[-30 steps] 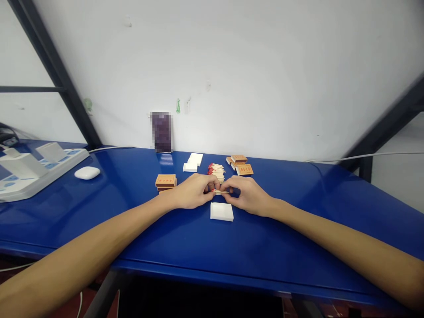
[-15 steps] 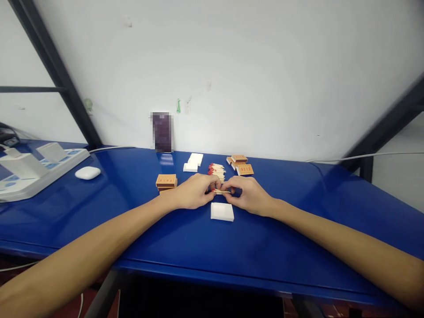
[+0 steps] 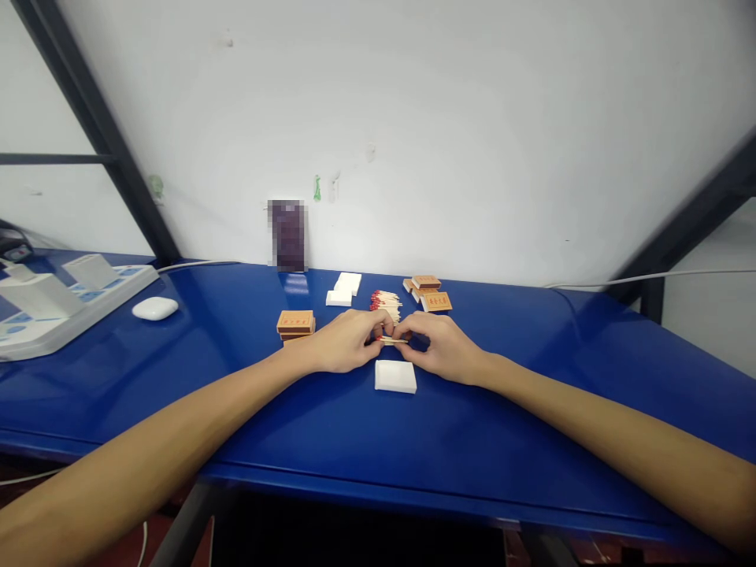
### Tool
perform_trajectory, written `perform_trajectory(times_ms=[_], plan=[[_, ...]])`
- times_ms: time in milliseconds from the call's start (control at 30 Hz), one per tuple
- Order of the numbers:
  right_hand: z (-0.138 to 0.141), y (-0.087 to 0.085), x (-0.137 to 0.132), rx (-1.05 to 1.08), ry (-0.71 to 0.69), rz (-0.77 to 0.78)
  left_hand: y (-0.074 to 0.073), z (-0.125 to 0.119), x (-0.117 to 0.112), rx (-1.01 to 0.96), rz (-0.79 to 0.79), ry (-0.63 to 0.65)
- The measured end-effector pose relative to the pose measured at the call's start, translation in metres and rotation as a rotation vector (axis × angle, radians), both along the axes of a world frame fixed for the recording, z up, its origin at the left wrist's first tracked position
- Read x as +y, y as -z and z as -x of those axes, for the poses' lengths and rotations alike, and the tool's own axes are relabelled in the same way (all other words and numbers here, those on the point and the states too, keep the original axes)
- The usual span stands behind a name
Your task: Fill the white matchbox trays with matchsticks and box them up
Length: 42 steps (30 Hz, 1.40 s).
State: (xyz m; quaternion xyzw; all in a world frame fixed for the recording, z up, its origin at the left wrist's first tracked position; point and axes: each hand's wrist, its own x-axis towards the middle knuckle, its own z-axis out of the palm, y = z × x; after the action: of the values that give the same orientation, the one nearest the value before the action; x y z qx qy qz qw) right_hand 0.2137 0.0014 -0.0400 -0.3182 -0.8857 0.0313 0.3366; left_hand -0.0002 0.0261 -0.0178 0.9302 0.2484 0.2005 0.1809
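While my left hand [image 3: 356,340] and right hand [image 3: 438,345] pinch red-headed wooden matches [image 3: 390,341] at twelve o'clock from the white rectangular cardboard tray [image 3: 395,376], I'd say I'm aligning them; next calls for level pinching.

Two hands [image 3: 353,341] [image 3: 444,346], three white trays [image 3: 395,376] [image 3: 339,298] [image 3: 349,283] and one match heap [image 3: 387,303] show.

Held matches [image 3: 394,341] — slight adjustment.
Red heads [image 3: 379,339] now less exposed at left hand [image 3: 353,340] — sticks lie slightly flatter.

Indoor workspace: blue desk [image 3: 331,441], power strip [image 3: 88,309].
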Motion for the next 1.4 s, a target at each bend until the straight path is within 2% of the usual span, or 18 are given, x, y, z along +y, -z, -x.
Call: perform_trajectory(times_ms=[567, 833, 1000, 1200, 1400], plan=[[0.001, -0.001, 0.000, 0.041, -0.010, 0.028, 0.000, 0.000, -0.001, -0.022, 0.032, -0.026], [0.001, -0.004, -0.007, 0.144, -0.026, -0.020, -0.011, 0.001, -0.009, -0.062, 0.002, -0.026], [0.002, -0.009, -0.020, 0.175, -0.036, 0.039, -0.017, 0.004, -0.018, -0.088, 0.012, 0.017], [0.006, -0.013, -0.037, 0.127, -0.042, 0.170, -0.021, 0.009, -0.026, -0.022, -0.072, 0.106], [0.010, -0.012, -0.044, 0.048, -0.065, 0.138, -0.023, 0.013, -0.026, 0.057, -0.133, 0.175]])
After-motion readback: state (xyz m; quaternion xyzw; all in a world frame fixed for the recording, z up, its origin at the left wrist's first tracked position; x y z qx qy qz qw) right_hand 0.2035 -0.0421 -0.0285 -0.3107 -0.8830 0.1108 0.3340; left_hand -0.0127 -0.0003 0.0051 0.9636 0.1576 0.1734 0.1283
